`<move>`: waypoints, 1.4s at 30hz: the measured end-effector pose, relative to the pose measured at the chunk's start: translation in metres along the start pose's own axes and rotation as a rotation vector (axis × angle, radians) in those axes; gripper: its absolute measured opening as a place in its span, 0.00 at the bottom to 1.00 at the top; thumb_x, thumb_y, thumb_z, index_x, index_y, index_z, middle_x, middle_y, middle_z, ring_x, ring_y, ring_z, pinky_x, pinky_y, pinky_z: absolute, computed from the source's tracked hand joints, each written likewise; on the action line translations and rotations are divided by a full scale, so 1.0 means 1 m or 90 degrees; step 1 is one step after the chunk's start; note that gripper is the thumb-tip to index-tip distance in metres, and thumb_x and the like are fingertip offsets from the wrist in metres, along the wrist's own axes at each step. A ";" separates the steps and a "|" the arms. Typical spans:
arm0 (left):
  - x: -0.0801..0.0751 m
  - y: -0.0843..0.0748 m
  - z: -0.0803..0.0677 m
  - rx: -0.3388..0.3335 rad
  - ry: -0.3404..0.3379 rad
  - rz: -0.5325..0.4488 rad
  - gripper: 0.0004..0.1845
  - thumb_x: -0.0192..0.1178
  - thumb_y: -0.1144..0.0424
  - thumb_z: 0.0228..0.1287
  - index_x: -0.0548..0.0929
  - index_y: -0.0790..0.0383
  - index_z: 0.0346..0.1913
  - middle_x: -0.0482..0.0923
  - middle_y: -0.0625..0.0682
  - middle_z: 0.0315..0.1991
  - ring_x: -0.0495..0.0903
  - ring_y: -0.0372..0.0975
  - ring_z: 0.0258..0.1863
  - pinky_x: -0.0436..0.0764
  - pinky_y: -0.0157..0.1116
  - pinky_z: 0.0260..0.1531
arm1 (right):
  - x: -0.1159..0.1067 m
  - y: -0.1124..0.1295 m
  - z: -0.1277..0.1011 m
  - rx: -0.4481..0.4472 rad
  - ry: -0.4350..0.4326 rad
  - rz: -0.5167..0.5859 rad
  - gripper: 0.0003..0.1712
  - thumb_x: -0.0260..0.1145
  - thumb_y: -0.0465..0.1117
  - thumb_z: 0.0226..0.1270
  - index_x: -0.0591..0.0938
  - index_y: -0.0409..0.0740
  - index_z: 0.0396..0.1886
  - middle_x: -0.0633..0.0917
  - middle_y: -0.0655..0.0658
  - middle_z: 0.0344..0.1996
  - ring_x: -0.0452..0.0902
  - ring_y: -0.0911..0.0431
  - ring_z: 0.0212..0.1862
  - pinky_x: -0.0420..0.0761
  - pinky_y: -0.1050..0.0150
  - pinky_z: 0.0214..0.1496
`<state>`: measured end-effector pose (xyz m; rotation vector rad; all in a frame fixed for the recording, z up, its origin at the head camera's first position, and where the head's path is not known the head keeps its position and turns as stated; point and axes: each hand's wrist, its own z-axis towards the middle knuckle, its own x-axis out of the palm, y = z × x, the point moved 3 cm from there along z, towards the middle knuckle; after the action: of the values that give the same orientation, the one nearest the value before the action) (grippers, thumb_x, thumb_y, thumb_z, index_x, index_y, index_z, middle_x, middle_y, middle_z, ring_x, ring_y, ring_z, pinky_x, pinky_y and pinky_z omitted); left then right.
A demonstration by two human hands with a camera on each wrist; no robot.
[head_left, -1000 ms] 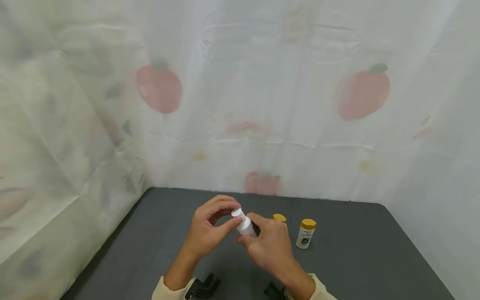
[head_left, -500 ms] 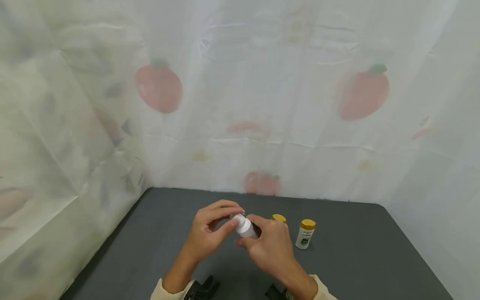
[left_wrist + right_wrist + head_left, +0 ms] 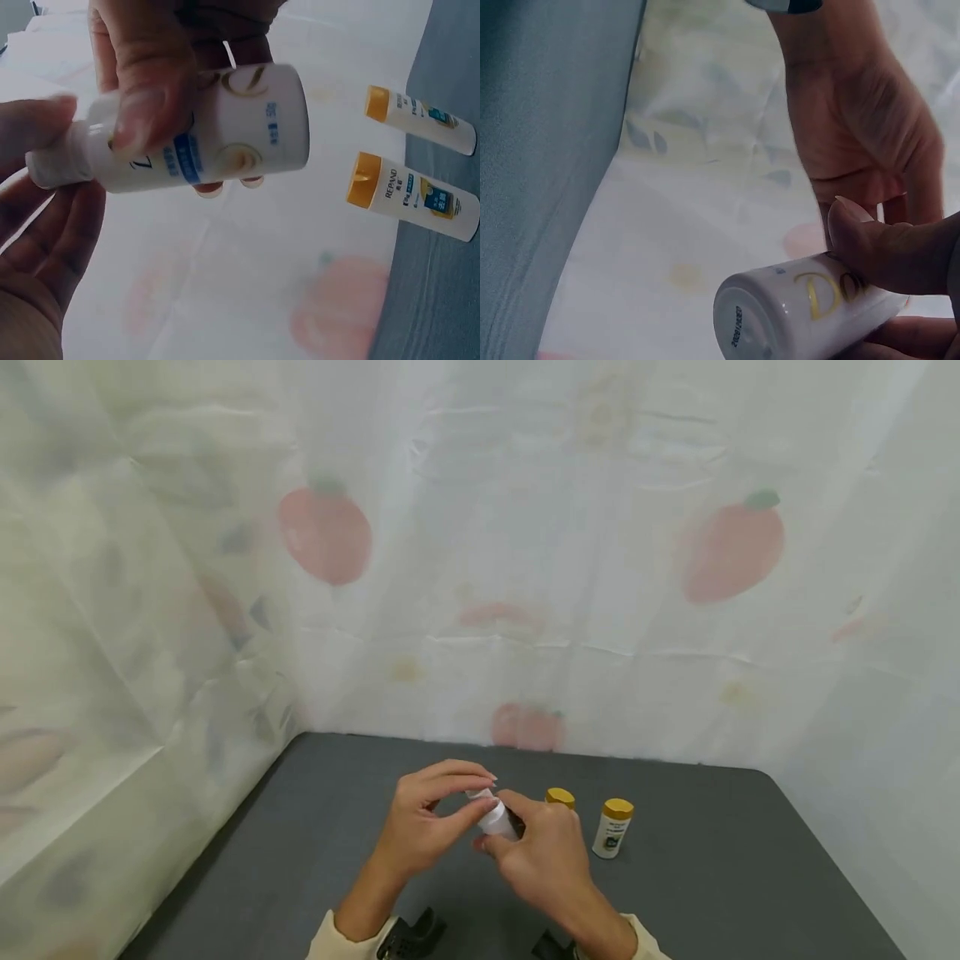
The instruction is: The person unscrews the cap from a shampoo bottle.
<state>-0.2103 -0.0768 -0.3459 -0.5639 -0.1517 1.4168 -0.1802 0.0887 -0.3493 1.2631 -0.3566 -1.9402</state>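
Note:
A small white bottle [image 3: 498, 822] with gold lettering is held tilted above the table. My right hand [image 3: 543, 847] grips its body, thumb across the label in the left wrist view. At its narrow end, my left hand [image 3: 420, 827] pinches the white cap [image 3: 60, 157] between thumb and fingers. The bottle's flat base with a printed code faces the camera in the right wrist view. Right of my hands stands a white bottle with a yellow cap [image 3: 611, 835]. A second yellow-capped bottle [image 3: 560, 797] is mostly hidden behind my right hand.
The dark grey table [image 3: 712, 860] spreads beneath both hands. White sheeting [image 3: 600, 568] with printed fruit rises behind its far edge, and more sheeting [image 3: 90, 652] runs along the left side.
The left fingers have shifted round the cap, covering more of it now. The right hand keeps its grip with little movement, and the two yellow-capped bottles stay put.

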 end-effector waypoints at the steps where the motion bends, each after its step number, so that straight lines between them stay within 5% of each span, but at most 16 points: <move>1: 0.000 0.000 0.000 0.002 -0.006 0.009 0.14 0.71 0.83 0.56 0.89 0.70 0.45 0.86 0.64 0.44 0.88 0.45 0.43 0.90 0.34 0.41 | 0.000 0.000 0.000 -0.001 0.002 0.001 0.15 0.84 0.47 0.53 0.90 0.56 0.41 0.89 0.57 0.25 0.79 0.69 0.25 0.76 0.72 0.28; 4: -0.001 0.000 0.000 -0.018 -0.014 0.021 0.14 0.70 0.82 0.58 0.90 0.68 0.46 0.85 0.63 0.44 0.88 0.44 0.42 0.90 0.33 0.42 | 0.000 0.000 0.001 -0.005 0.009 0.005 0.15 0.84 0.47 0.53 0.90 0.57 0.40 0.90 0.57 0.26 0.80 0.69 0.26 0.76 0.72 0.28; 10: -0.003 0.000 -0.004 -0.068 0.030 -0.004 0.14 0.62 0.82 0.67 0.86 0.75 0.54 0.85 0.69 0.53 0.88 0.40 0.56 0.88 0.36 0.52 | -0.003 -0.003 0.003 0.001 0.011 0.002 0.20 0.85 0.46 0.49 0.91 0.55 0.44 0.92 0.54 0.30 0.83 0.66 0.28 0.79 0.71 0.30; 16: -0.005 0.003 -0.005 -0.107 0.030 0.010 0.15 0.67 0.78 0.65 0.88 0.67 0.53 0.86 0.62 0.49 0.88 0.40 0.48 0.90 0.35 0.47 | -0.003 -0.003 0.003 0.012 0.022 0.003 0.17 0.85 0.45 0.51 0.90 0.58 0.40 0.89 0.56 0.26 0.78 0.69 0.25 0.75 0.72 0.27; 29: -0.002 0.004 -0.001 -0.073 0.017 -0.004 0.13 0.67 0.81 0.62 0.90 0.69 0.47 0.87 0.66 0.47 0.90 0.42 0.48 0.90 0.37 0.46 | -0.005 -0.004 0.003 -0.003 0.021 -0.018 0.19 0.85 0.46 0.51 0.90 0.56 0.44 0.92 0.53 0.31 0.83 0.65 0.28 0.80 0.71 0.30; 37: -0.006 0.004 -0.006 -0.166 0.086 0.031 0.16 0.67 0.74 0.68 0.86 0.68 0.57 0.84 0.62 0.54 0.87 0.44 0.52 0.89 0.36 0.51 | -0.003 -0.007 0.003 0.014 0.036 -0.023 0.19 0.85 0.45 0.50 0.90 0.54 0.43 0.90 0.54 0.27 0.77 0.69 0.24 0.74 0.72 0.26; 42: -0.008 0.006 -0.006 -0.195 0.086 0.016 0.17 0.67 0.72 0.69 0.85 0.64 0.59 0.82 0.60 0.56 0.86 0.40 0.52 0.89 0.37 0.50 | -0.003 -0.008 0.003 0.013 0.031 -0.023 0.18 0.85 0.45 0.50 0.90 0.54 0.42 0.89 0.55 0.25 0.75 0.70 0.23 0.73 0.72 0.25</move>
<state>-0.2145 -0.0858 -0.3518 -0.9150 -0.2569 1.3834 -0.1859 0.0956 -0.3515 1.3354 -0.3315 -1.9378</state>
